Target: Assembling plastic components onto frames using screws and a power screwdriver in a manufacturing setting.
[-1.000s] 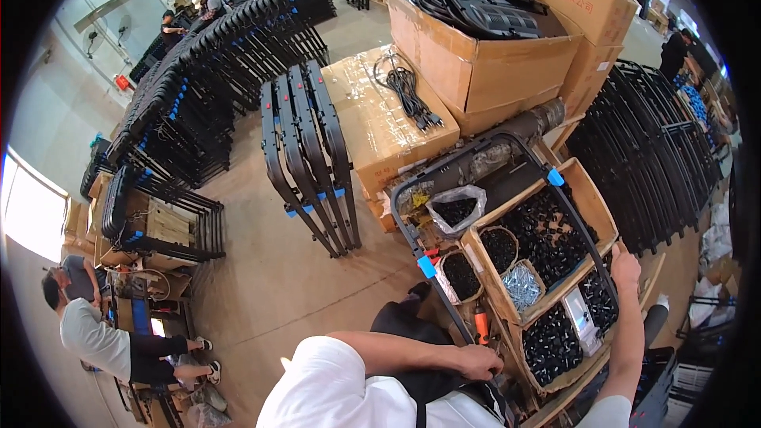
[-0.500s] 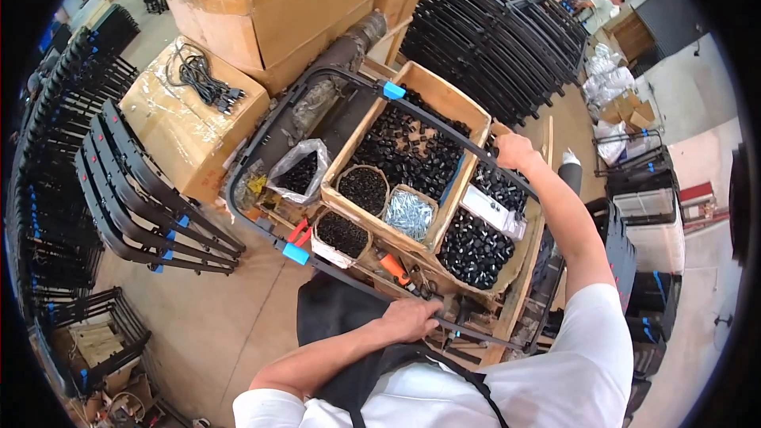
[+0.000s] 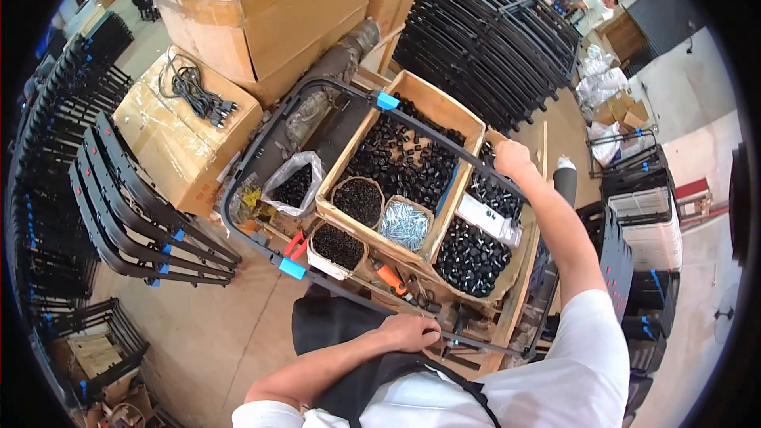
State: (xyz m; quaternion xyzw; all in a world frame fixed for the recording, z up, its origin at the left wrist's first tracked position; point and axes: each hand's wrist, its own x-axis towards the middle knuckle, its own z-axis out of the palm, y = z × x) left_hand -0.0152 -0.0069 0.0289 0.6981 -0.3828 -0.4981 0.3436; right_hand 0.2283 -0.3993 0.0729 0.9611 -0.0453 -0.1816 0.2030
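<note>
A black tubular metal frame (image 3: 258, 136) with rounded corners lies across a workbench of parts boxes. Blue clips sit on its far bar (image 3: 388, 101) and near bar (image 3: 292, 268). My left hand (image 3: 408, 333) is closed around the near bar, close to my apron. With the arm stretched out, my right hand (image 3: 514, 158) is closed on the far bar, beside the right edge of the wooden box; its fingertips are partly hidden. Under the frame, the wooden box (image 3: 444, 95) holds many small black plastic caps (image 3: 396, 154). Silver screws (image 3: 405, 224) fill a small container in its near corner.
Black knobs (image 3: 473, 257) fill a carton at the right. Tubs of small black parts (image 3: 338, 246), red-handled pliers (image 3: 296, 246) and an orange tool (image 3: 391, 276) lie nearby. Cardboard boxes (image 3: 309, 16) and stacked black frames (image 3: 483, 40) stand beyond; bent frames (image 3: 135, 206) lean at left.
The whole view has shifted slightly, so the bench and frame appear a little lower. Both hands keep their places on the frame.
</note>
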